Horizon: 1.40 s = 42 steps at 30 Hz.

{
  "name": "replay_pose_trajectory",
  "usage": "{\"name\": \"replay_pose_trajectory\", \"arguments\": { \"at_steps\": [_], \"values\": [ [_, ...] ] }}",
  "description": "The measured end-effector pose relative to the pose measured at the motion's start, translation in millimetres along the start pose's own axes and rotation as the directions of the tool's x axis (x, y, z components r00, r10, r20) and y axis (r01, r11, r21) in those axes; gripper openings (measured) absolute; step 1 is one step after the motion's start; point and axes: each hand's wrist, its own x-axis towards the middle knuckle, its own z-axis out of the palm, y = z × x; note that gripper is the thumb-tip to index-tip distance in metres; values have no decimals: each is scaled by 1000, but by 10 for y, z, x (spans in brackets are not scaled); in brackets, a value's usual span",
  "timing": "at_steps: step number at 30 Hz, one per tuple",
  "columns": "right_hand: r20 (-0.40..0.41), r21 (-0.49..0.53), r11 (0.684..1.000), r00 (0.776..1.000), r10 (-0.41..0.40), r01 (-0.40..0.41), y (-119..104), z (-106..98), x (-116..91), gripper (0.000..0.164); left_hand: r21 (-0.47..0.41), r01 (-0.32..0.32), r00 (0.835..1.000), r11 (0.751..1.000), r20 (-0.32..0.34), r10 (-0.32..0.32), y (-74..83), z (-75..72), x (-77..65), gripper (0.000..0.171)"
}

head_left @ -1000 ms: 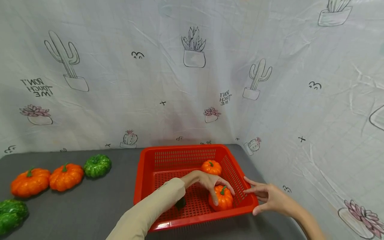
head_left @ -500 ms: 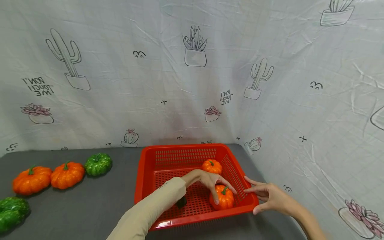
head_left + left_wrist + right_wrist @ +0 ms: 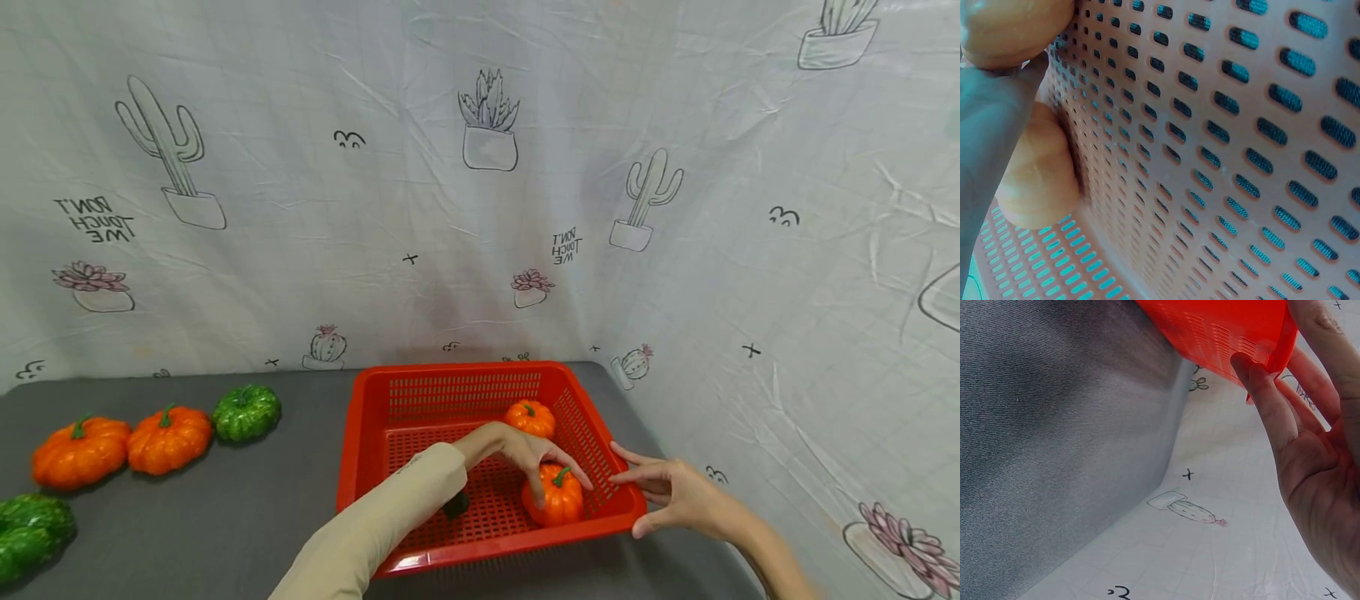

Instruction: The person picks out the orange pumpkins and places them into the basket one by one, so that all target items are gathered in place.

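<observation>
Inside the red plastic basket (image 3: 450, 562), my left hand (image 3: 525, 454) grips a small orange pumpkin (image 3: 564, 502) from above, thumb on its near side and fingers over the far side. This pumpkin sits at the basket's front right. Another orange pumpkin (image 3: 529, 418) lies just behind it against the right wall. A dark green or black thing (image 3: 455, 505) is mostly hidden under my left forearm. My right hand (image 3: 678, 498) pinches the basket's right rim near the front corner; the right wrist view shows the thumb and fingers (image 3: 1319, 381) about the red edge.
On the grey table (image 3: 210, 525) to the left stand two orange pumpkins (image 3: 81, 454) and a round green one (image 3: 246, 414). Another green pumpkin (image 3: 30, 533) is cut by the left edge. A white printed sheet (image 3: 420, 192) hangs behind and along the right side.
Both hands, the basket and the pumpkins stay almost where they were. Only a very slight shift of the whole head view shows.
</observation>
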Motion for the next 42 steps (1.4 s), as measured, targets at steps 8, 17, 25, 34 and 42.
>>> {"name": "replay_pose_trajectory", "arguments": {
  "at_steps": [8, 17, 25, 34, 42],
  "values": [
    [-16, -46, 999, 1000, 14, -14, -29, -4, -5, 56, 75, 28, 999, 997, -22, -26, 85, -12, -49, 71],
    [-12, -45, 999, 1000, -3, 2, -32, -29, -17, 56, 25, -4, 1000, 1000, -29, 4, 87, -45, -40, 62],
    [-3, -52, 999, 1000, -14, 14, -26, -12, -2, 56, -43, 28, 997, 999, -65, -31, 62, -12, -39, 59],
    [-6, -39, 999, 1000, -18, 17, -17, -3, -8, 55, 18, 13, 998, 1000, -64, -12, 53, -38, -21, 62],
    [-2, -35, 999, 1000, 6, -6, -4, -9, -10, 57, 53, 11, 997, 999, -79, -7, 81, -26, -50, 67]
  ]
}}
